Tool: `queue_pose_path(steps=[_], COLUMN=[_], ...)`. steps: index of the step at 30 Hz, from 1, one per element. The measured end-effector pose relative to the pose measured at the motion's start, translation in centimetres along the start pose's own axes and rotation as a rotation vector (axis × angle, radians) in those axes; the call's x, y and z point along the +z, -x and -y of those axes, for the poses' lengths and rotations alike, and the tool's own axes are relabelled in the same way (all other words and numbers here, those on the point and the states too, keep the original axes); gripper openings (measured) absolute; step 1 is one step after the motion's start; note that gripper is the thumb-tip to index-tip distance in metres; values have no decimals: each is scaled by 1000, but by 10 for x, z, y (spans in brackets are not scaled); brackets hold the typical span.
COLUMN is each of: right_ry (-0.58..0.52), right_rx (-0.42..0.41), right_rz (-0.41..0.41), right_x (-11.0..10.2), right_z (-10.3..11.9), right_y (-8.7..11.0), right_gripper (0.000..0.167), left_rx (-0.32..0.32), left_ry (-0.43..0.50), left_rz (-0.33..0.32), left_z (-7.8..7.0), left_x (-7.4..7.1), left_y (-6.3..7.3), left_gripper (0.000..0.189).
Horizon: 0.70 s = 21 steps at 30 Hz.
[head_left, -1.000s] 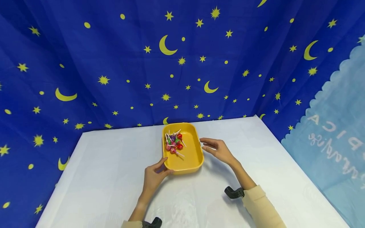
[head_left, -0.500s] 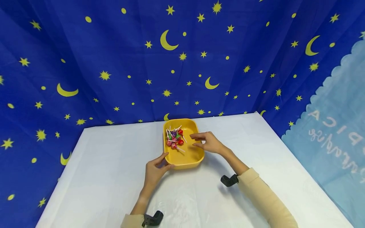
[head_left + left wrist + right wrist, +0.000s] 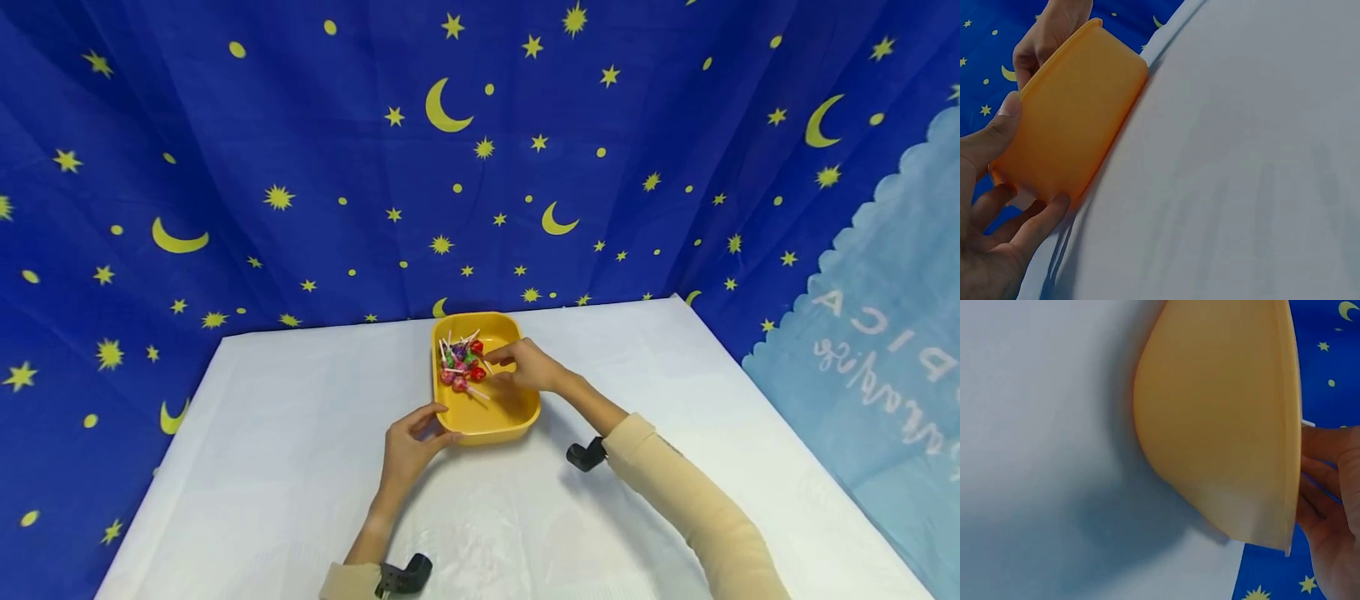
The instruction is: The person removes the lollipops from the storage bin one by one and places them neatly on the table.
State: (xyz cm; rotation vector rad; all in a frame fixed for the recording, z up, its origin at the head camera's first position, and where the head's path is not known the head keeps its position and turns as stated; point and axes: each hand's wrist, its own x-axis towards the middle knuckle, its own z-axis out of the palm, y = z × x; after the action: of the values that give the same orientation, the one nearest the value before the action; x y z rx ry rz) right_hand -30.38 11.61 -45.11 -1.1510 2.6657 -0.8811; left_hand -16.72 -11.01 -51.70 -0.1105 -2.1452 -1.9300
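A yellow plastic tub (image 3: 491, 435) with rounded corners stands on the white table. Several lollipops (image 3: 460, 384) in red, pink, purple and green wrappers lie heaped in its left half, white sticks pointing various ways. My left hand (image 3: 407, 450) grips the tub's near left corner. In the left wrist view, the thumb (image 3: 1010, 105) of that hand is at the rim and its fingers (image 3: 1041, 225) are against the side. My right hand (image 3: 527, 367) reaches over the right rim, its bent fingertips beside the red lollipops, thumb and forefinger apart. In the right wrist view the tub wall hides those fingertips.
The white table (image 3: 285, 467) extends on both sides of the tub. Behind it hangs a blue curtain (image 3: 360, 167) with yellow moons and stars. A light blue cloth (image 3: 885, 333) with lettering hangs at the right.
My right hand has moved left from outside the tub's right rim to over its inside, up to the lollipops. The left hand stays on the near corner.
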Motion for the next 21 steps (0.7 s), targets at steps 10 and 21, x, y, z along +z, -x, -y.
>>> queue_pose_path(steps=[10, 21], right_ry=[69, 153], right_rx=[64, 132], right_rz=[31, 52], right_x=[9, 22], right_z=[2, 3], right_y=[-21, -31], right_gripper=[28, 27], left_rx=[-8, -30], left_ry=[-33, -46], left_rz=[21, -13], left_z=[-30, -2], left_x=[1, -3], left_y=[2, 0], left_gripper=[42, 42])
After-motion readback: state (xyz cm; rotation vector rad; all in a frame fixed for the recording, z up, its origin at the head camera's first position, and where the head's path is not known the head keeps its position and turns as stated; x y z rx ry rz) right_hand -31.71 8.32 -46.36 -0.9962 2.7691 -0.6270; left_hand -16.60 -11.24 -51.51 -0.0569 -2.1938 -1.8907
